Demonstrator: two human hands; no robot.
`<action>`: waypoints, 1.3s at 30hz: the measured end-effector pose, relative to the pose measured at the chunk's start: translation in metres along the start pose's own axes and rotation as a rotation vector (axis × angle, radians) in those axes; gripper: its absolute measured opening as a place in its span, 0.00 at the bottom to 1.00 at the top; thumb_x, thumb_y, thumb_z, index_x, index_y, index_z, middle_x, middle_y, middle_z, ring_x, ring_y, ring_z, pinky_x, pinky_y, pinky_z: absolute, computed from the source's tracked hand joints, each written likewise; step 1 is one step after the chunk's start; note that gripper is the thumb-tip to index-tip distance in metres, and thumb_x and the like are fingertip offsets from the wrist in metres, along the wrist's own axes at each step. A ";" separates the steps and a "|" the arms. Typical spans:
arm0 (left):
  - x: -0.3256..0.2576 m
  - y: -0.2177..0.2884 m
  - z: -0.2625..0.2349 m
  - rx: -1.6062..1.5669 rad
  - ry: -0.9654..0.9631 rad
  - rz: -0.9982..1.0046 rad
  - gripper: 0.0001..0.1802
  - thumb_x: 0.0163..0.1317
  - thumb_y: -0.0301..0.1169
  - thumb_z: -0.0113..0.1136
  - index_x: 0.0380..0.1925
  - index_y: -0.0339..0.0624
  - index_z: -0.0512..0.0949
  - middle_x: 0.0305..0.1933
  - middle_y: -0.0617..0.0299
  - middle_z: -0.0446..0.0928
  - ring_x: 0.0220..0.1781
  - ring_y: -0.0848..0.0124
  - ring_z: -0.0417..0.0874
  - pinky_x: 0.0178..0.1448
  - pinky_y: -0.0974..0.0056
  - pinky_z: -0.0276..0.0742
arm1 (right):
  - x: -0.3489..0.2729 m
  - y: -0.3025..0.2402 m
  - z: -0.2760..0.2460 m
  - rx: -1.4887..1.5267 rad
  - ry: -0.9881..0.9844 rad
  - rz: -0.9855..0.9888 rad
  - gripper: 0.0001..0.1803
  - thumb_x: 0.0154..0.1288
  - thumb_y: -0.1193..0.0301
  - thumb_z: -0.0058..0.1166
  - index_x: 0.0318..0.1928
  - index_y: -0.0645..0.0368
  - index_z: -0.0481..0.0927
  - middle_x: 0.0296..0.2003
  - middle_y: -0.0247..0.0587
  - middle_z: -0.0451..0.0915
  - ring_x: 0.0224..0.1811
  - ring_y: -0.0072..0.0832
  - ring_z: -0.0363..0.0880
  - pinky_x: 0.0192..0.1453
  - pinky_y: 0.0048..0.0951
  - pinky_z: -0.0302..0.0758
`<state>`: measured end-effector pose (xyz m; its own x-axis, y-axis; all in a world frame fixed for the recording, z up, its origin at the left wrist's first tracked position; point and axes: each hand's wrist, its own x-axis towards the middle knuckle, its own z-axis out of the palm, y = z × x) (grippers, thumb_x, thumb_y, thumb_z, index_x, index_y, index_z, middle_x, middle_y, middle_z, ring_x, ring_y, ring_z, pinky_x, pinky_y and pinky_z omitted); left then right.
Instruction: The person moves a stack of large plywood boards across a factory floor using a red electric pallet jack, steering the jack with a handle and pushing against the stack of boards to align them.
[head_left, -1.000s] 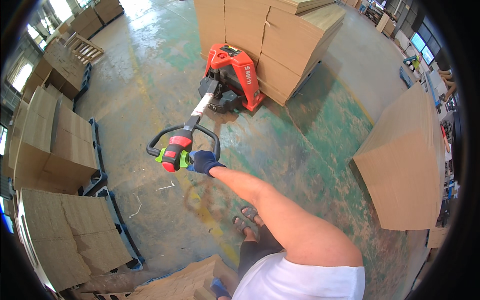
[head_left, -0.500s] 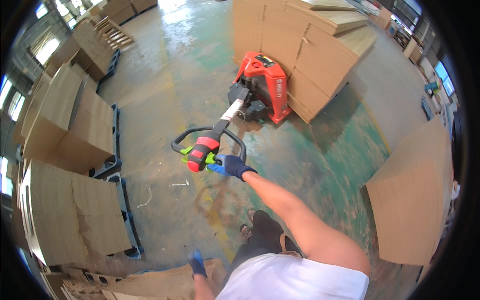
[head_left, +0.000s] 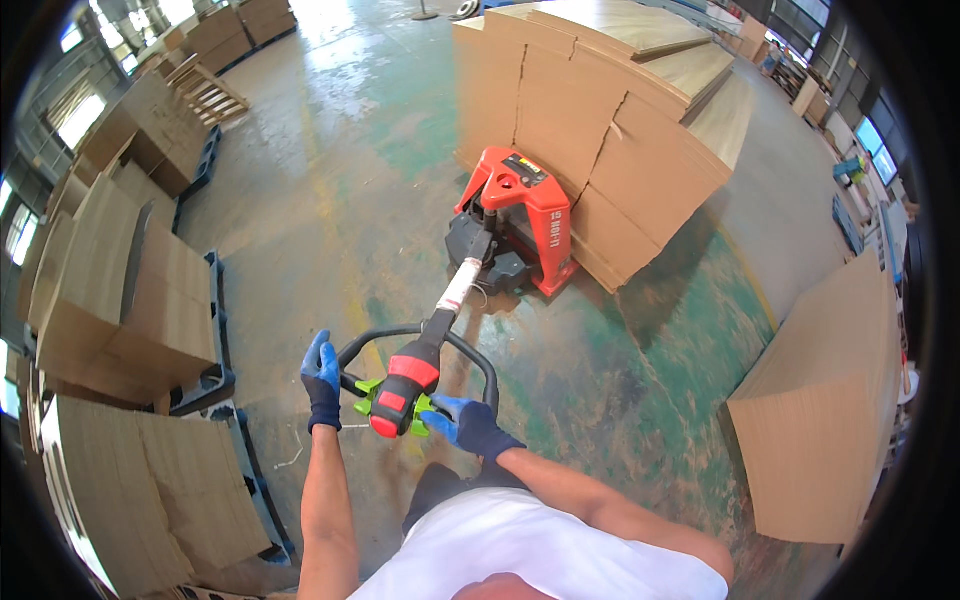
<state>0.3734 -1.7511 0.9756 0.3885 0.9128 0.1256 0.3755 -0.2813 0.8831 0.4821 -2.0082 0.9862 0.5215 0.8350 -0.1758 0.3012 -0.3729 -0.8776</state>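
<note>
A red electric pallet truck (head_left: 549,230) stands ahead of me, its tiller pointing toward me. The tiller handle (head_left: 408,375) has a black loop, a red and black control head and green levers. My right hand (head_left: 470,424), in a blue and dark glove, is closed on the handle's right grip beside a green lever. My left hand (head_left: 322,378), gloved the same way, is raised just left of the loop with its fingers stretched out; it holds nothing. Behind the truck body rises a large stack of brown boards (head_left: 590,140). The truck's forks are hidden.
Board stacks on dark pallets (head_left: 228,375) line the left side, with a wooden pallet (head_left: 207,90) farther back. Another board stack (head_left: 815,410) stands at the right. The worn green floor (head_left: 640,365) stretches between them, with a faded yellow line.
My left hand has risen from low beside my body to the left side of the handle. My right hand stays on its grip. The handle sits lower in view, closer to my body.
</note>
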 end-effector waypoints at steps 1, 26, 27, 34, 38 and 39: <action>0.002 -0.006 0.005 0.008 -0.051 -0.012 0.16 0.64 0.27 0.51 0.49 0.31 0.77 0.50 0.52 0.79 0.51 0.66 0.79 0.57 0.65 0.72 | -0.003 -0.002 0.001 -0.016 0.015 0.012 0.30 0.62 0.45 0.51 0.50 0.58 0.78 0.37 0.53 0.81 0.40 0.46 0.81 0.41 0.40 0.75; 0.091 -0.028 -0.006 -0.335 -0.175 0.018 0.15 0.65 0.26 0.48 0.46 0.27 0.76 0.44 0.50 0.80 0.46 0.64 0.82 0.53 0.63 0.75 | 0.044 -0.078 0.062 0.115 0.324 0.124 0.12 0.66 0.62 0.50 0.40 0.53 0.82 0.25 0.44 0.81 0.27 0.41 0.81 0.30 0.35 0.74; 0.096 -0.031 -0.007 -0.353 -0.181 0.012 0.15 0.65 0.26 0.48 0.46 0.27 0.76 0.44 0.49 0.80 0.47 0.64 0.82 0.53 0.63 0.75 | 0.048 -0.078 0.067 0.104 0.338 0.116 0.12 0.66 0.62 0.50 0.40 0.53 0.82 0.25 0.44 0.80 0.26 0.41 0.80 0.30 0.36 0.74; 0.124 -0.035 -0.008 -0.338 -0.235 0.035 0.15 0.66 0.26 0.48 0.48 0.26 0.76 0.45 0.49 0.80 0.47 0.64 0.81 0.54 0.62 0.75 | 0.068 -0.076 0.090 -0.001 0.433 0.098 0.13 0.67 0.61 0.49 0.39 0.53 0.83 0.25 0.44 0.81 0.26 0.41 0.80 0.29 0.38 0.73; 0.129 -0.044 -0.011 -0.352 -0.265 0.020 0.15 0.65 0.25 0.48 0.47 0.26 0.76 0.46 0.48 0.79 0.48 0.63 0.81 0.55 0.62 0.75 | 0.070 -0.074 0.100 0.062 0.423 0.106 0.15 0.65 0.58 0.52 0.43 0.54 0.82 0.26 0.46 0.81 0.26 0.42 0.81 0.30 0.38 0.74; 0.131 -0.046 -0.011 -0.348 -0.271 0.019 0.15 0.65 0.25 0.48 0.47 0.26 0.76 0.46 0.48 0.79 0.48 0.63 0.81 0.55 0.62 0.75 | 0.069 -0.077 0.099 0.024 0.417 0.089 0.17 0.63 0.57 0.53 0.45 0.55 0.81 0.26 0.46 0.81 0.26 0.42 0.81 0.31 0.38 0.74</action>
<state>0.3978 -1.6153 0.9566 0.6171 0.7845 0.0613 0.0784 -0.1388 0.9872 0.4159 -1.8823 0.9973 0.8244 0.5627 -0.0604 0.2241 -0.4226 -0.8781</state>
